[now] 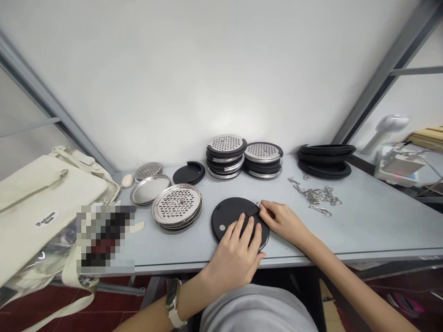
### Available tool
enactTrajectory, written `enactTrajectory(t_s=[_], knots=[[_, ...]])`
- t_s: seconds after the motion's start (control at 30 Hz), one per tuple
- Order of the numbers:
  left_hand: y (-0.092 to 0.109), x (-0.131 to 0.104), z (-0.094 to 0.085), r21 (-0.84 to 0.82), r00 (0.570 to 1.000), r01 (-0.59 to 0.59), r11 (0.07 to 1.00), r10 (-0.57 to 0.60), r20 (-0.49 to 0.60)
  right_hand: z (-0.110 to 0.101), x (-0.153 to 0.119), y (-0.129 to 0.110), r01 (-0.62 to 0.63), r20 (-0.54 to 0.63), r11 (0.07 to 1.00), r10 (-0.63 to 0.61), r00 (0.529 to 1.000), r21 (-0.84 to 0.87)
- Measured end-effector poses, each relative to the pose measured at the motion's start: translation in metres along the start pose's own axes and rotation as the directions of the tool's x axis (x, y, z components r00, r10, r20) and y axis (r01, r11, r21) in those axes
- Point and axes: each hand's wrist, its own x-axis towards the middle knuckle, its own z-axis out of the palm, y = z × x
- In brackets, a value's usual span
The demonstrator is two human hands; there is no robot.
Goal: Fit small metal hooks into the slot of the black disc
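A round black plastic disc lies on the table in front of me, with a small pale round spot on it. My left hand rests flat on its right part, fingers stretched and spread, thumb by the near edge. At the disc's right edge my right hand is closed in a pinch on a small metal wire clip, of which only the tip shows. Several loose wire clips lie in a heap to the right. Left of the disc stands a stack of round metal grater plates.
Two stacks of black-rimmed graters stand by the wall. Black rings are piled at the back right. A black holder, plain metal discs and a cream bag are on the left.
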Motion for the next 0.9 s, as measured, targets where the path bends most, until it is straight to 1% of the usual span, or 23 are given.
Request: enactTrajectory(t_s=[0.33, 0.9], knots=[[-0.0005, 0.0007, -0.0013, 0.003, 1.000, -0.002, 1.000, 0.002, 0.013, 0.0005, -0.0001, 0.0003, 0.002, -0.002, 1.000, -0.002, 1.000, -0.010], [-0.0001, 0.0003, -0.0008, 0.003, 1.000, -0.002, 1.000, 0.002, 0.005, 0.0008, -0.0009, 0.0007, 0.006, -0.023, 1.000, -0.006, 1.000, -0.020]])
